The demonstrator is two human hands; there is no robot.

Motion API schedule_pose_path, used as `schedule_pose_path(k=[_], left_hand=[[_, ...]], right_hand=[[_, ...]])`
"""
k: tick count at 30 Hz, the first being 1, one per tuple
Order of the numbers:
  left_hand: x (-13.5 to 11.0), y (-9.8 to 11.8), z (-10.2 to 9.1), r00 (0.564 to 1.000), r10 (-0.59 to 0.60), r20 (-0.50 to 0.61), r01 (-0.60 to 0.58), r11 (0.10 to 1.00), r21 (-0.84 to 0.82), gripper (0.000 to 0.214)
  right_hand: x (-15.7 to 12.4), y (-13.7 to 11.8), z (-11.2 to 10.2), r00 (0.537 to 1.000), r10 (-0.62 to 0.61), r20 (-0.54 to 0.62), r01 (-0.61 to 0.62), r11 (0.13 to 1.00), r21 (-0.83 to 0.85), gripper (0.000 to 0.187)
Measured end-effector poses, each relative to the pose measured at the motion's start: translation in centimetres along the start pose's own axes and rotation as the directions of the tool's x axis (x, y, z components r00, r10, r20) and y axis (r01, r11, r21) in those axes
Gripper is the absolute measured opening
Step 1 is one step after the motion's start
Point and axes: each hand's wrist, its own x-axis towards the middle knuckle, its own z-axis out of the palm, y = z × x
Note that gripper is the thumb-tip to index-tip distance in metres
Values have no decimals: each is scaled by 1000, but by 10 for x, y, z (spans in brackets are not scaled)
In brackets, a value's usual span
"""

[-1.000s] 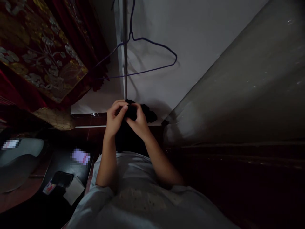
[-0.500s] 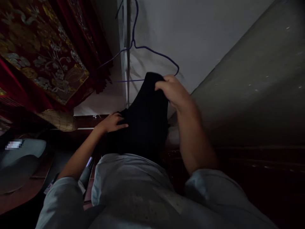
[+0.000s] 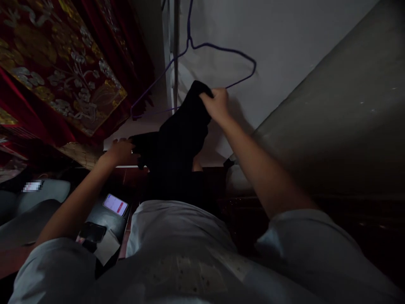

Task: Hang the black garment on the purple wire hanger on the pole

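Observation:
A purple wire clothes hanger (image 3: 232,48) hangs in front of the wall, one side lower than the other. Dark folds of a black garment (image 3: 179,135) cover part of its bottom bar; which kind of garment it is cannot be made out. My right hand (image 3: 217,103) pinches the top of the cloth near that bar, thumb toward me. Farther left and lower, my left hand (image 3: 119,153) is closed on a side part of the garment and holds it stretched outward. The left fingertips are partly hidden in the dark cloth.
Red embroidered fabric (image 3: 79,71) hangs at the upper left. A lit phone (image 3: 115,204) lies on a dark seat beside a dark object (image 3: 92,231) and a pale paper (image 3: 106,248). A large grey-green surface (image 3: 341,114) slants along the right.
My left hand has moved left, from lying against the cloth to gripping its side and pulling it out. My right hand still pinches the top. The hanger now tilts more.

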Motion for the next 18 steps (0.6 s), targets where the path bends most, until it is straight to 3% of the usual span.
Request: schedule_pose_path(k=[3,5,8,11,12,14,17,18], left_hand=[[3,-6,-16,974,-94,-205,62,986,-156,36],[9,-5,-31,928,-126,-351,31,964,-264,34],[23,3,-56,795,-81,-602,-234,873,-427,38],[36,16,-81,664,-144,-734,-472,681,-560,33],[41,21,-89,647,-182,-740,-509,619,-598,27],[49,27,-103,657,-216,-722,-537,539,-649,19],[61,28,-115,686,-167,-708,-530,551,-644,19],[63,25,-117,676,-168,-718,-532,564,-632,19]], right_hand=[[-2,-9,-38,998,-54,-25,51,992,-119,50],[-4,-17,-53,998,-69,-10,67,983,-169,50],[-12,-25,-54,998,-69,-2,68,987,-147,49],[-32,-27,-45,996,-84,4,84,996,-29,47],[-41,-29,-42,995,-95,18,95,995,9,45],[-60,-33,-41,989,-130,65,126,990,60,38],[-78,-43,-52,960,-258,106,251,965,72,12],[-80,-47,-59,948,-308,75,305,951,58,17]])
